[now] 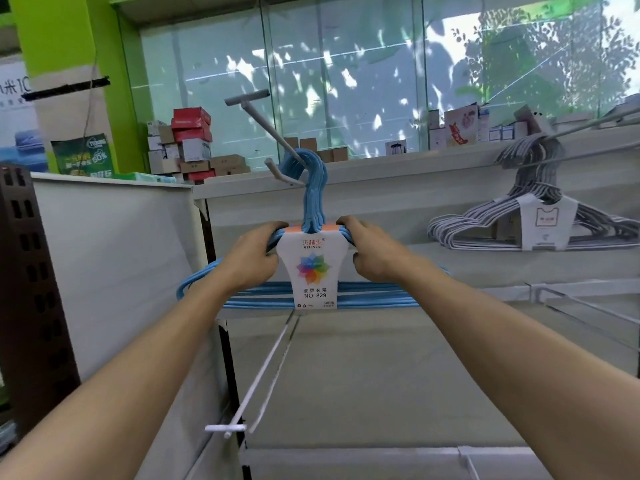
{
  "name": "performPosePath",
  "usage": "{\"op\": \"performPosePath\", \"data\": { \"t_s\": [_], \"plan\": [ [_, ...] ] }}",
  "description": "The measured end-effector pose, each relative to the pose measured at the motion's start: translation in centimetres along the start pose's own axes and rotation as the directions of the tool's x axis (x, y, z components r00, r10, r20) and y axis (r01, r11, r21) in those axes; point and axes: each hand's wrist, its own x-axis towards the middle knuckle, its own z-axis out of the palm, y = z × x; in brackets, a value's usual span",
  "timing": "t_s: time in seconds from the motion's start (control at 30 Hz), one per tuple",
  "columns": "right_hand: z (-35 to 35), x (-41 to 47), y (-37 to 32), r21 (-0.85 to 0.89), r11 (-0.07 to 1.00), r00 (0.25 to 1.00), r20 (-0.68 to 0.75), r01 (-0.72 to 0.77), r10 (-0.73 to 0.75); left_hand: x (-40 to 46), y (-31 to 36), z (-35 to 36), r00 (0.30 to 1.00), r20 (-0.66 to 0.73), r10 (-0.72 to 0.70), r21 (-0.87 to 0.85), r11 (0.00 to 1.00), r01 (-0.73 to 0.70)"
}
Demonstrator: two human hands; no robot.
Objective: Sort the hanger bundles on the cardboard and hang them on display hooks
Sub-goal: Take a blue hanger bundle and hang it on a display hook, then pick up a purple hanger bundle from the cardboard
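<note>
Nearest, both hands grip a bundle of light-blue plastic-coated hangers by its shoulders: left hand and right hand curl round the wires on either side of the white label sleeve. Farther on, its hooks already loop over the grey metal display hook, so this bundle looks nearly hung. Far right, a grey hanger bundle already hangs; the cardboard is out of view.

Both forearms are showing bare, no sleeves; the left hand and right hand are wearing nothing.
</note>
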Motion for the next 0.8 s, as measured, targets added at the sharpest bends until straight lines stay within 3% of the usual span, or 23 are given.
{"op": "performPosePath", "data": {
  "t_s": [0.13,0.27,0.57,0.8],
  "plan": [
    [-0.6,-1.4,1.3,0.004,0.999,0.998,-0.041,-0.051,0.051,-2.3,0.3,-0.5,0.990,-0.137,0.034,-0.115,0.992,-0.050],
    [-1.9,-3.9,1.8,0.027,0.999,0.997,-0.075,-0.028,0.030,-4.4,1.2,-0.7,0.972,-0.202,0.118,-0.123,0.982,-0.145],
    [-8.8,-11.3,1.4,0.120,0.990,0.950,-0.311,0.068,-0.028,-10.6,9.4,-0.2,0.940,-0.116,0.322,-0.204,0.918,-0.340],
    [-14.3,-19.9,4.5,0.108,0.994,0.925,-0.379,0.011,0.031,-14.9,18.6,3.5,0.874,-0.133,0.467,-0.357,0.800,-0.482]
  ]
}}
